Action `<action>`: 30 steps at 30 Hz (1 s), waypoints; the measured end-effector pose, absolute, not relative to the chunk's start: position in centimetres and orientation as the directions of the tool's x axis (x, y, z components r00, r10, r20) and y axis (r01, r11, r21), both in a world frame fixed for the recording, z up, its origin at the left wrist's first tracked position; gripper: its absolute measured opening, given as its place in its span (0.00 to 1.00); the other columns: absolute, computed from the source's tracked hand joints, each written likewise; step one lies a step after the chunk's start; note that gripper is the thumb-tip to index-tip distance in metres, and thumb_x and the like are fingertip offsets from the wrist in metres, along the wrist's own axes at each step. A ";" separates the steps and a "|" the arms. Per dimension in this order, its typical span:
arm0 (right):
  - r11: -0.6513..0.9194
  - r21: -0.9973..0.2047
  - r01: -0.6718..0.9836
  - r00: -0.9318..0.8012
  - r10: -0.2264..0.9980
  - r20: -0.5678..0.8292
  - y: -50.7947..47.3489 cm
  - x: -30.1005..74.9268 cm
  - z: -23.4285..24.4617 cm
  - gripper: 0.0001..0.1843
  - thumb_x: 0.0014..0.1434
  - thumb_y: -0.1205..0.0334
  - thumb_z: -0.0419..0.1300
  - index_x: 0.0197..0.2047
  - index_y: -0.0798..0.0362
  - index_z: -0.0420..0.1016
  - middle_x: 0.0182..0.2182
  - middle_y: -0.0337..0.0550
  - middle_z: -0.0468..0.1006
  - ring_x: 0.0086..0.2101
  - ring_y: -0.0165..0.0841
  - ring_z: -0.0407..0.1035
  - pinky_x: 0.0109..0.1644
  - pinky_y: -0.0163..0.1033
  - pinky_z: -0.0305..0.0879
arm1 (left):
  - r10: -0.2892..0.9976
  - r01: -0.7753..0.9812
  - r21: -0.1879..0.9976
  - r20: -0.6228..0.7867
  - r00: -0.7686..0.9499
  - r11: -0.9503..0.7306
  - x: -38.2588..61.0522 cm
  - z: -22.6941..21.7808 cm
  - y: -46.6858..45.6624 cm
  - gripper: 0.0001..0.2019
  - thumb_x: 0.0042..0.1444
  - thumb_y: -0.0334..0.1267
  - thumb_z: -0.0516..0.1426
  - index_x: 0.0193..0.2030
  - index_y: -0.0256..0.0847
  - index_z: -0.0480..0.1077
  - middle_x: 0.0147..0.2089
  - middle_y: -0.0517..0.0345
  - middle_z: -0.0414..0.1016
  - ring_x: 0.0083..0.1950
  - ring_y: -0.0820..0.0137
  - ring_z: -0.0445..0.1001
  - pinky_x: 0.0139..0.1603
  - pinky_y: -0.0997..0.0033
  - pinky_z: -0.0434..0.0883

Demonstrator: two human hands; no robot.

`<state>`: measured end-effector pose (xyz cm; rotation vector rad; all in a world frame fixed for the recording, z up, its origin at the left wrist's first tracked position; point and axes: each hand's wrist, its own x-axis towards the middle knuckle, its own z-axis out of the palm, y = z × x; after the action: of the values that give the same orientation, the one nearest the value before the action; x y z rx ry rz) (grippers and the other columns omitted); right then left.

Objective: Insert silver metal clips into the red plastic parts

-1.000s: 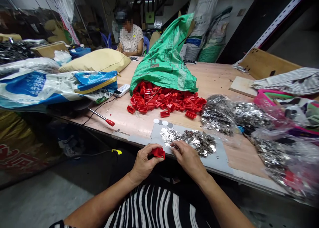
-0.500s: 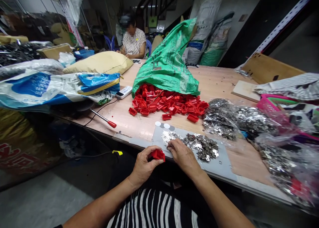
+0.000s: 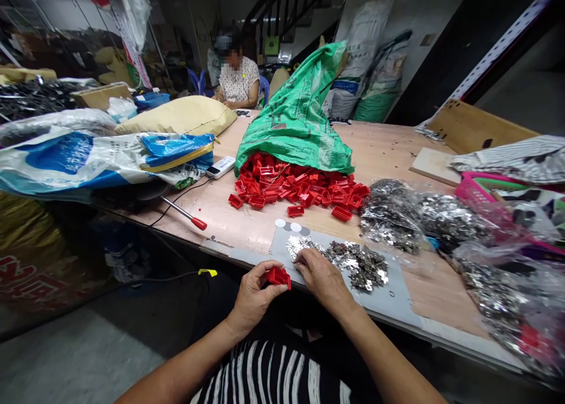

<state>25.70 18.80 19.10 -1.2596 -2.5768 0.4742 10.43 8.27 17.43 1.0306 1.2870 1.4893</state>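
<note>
My left hand [image 3: 255, 291] is closed round a small red plastic piece [image 3: 279, 276], held just off the table's near edge. My right hand [image 3: 321, 275] rests palm down beside it, fingertips pinched at the left end of a heap of small shiny metal parts [image 3: 353, 261] lying on a grey sheet [image 3: 392, 289]. Whether a part sits between those fingertips I cannot make out. Farther back, a pile of the same red plastic pieces [image 3: 296, 186] spills out of a green woven sack [image 3: 296, 114].
Clear bags of metal parts [image 3: 415, 215] lie at right by a pink basket [image 3: 477, 189]. A red-handled screwdriver [image 3: 185, 213], a white remote [image 3: 220, 167] and blue-white sacks [image 3: 106, 156] are at left. Another person [image 3: 238, 77] sits at the table's far end.
My right hand has slid left along the metal heap toward the red piece. My left hand keeps its hold. The view has tilted slightly.
</note>
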 end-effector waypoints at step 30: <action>0.415 -0.863 0.289 -0.643 0.752 0.147 15.9 26.6 21.7 0.07 0.60 0.62 0.58 0.30 0.52 0.71 0.28 0.38 0.70 0.28 0.29 0.63 0.32 0.34 0.60 | 0.978 -0.745 0.662 -0.198 -0.069 0.082 10.8 19.5 9.1 0.24 0.48 0.32 0.65 0.54 0.42 0.71 0.42 0.55 0.76 0.42 0.71 0.73 0.47 0.68 0.69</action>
<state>26.60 15.88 21.69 -0.8798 -2.1501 1.1632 10.83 9.06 19.49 0.4032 0.7404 1.4798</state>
